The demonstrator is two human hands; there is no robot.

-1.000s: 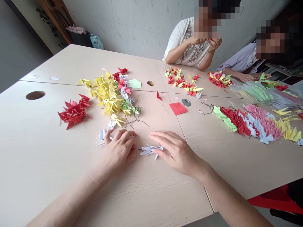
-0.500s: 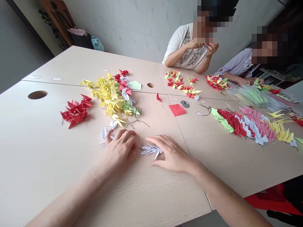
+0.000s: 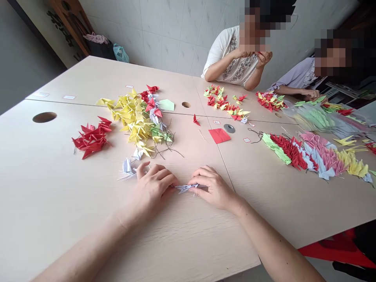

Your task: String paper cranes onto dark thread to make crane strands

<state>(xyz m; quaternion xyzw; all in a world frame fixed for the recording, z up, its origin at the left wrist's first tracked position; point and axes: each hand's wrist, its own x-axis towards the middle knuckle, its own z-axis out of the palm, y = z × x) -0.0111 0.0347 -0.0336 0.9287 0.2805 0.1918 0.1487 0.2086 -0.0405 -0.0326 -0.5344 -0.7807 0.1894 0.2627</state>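
Note:
My left hand [image 3: 154,187] and my right hand [image 3: 212,188] meet at the near part of the pale wooden table [image 3: 58,196]. Their fingertips pinch a small bunch of pale lavender paper cranes [image 3: 186,188] from both sides, and most of the bunch is hidden by my fingers. Just beyond my left hand lie more pale cranes [image 3: 127,168], close to my thumb. Farther off is a large heap of yellow paper cranes [image 3: 133,125] tangled with dark thread [image 3: 167,147]. A pile of red cranes [image 3: 91,138] lies to its left.
Two co-workers sit across the table, one with hands raised [image 3: 252,55]. Other crane piles [image 3: 226,103] lie before them, and long strung crane rows [image 3: 311,154] stretch along the right. A red paper square [image 3: 219,136], a metal ring [image 3: 229,128] and round table holes [image 3: 44,117] are there too.
My hands have moved toward each other. My right hand has slid left from beside the pale cranes, and both hands now pinch them.

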